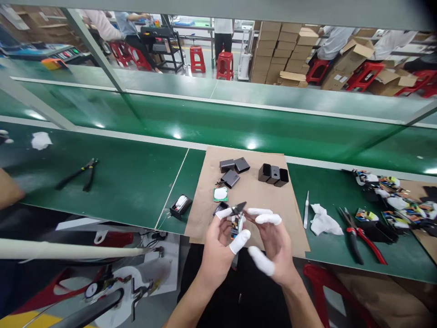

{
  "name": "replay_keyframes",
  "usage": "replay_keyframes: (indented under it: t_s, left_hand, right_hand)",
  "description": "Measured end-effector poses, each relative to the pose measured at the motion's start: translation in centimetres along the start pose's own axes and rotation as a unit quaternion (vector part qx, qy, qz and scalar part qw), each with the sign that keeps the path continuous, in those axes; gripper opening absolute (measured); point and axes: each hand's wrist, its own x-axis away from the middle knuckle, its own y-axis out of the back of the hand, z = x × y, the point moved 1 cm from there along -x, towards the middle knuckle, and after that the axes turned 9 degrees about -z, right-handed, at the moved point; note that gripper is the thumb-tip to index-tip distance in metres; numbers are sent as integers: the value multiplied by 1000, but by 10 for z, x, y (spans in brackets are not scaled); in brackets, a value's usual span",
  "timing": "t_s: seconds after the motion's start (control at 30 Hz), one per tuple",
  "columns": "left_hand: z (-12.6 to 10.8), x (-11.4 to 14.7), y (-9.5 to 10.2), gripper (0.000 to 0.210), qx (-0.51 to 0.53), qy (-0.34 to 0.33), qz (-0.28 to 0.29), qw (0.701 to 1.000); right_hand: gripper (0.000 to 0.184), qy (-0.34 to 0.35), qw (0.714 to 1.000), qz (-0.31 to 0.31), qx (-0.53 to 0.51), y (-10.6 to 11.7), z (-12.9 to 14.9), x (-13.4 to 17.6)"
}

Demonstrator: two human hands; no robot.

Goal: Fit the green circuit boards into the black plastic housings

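At the near edge of the brown paper sheet, the left hand grips a small multicoloured circuit board, the right hand open beside it; we judge work midway: board uncased, dark-grey boxy casings standing far right.

Looks like an electronics workshop on a factory floor. Shown by a long green desk, covered midway with brown paper running down to the near edge and set with dark housings. Heaped toward the right end, bare circuit boards; nearer that side's front edge, red-and-black pliers. Below the near edge at left, a pressure gauge among metal fittings. Past the far edge, stacked cartons, red plastic stools, and several other people, seated or standing.
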Motion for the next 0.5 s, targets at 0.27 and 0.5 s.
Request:
replay_keyframes:
  t_s: [0.27, 0.5]
  left_hand:
    - [-6, -1, 23, 73, -213, -225, 35, 950]
    - [-6, -5, 31, 44, -264, -396, 15, 879]
  right_hand:
    - [55, -193, 978, 20, -73, -1, -7, -16]
    - [41, -259, 950, -123, -128, -15, -25, -14]
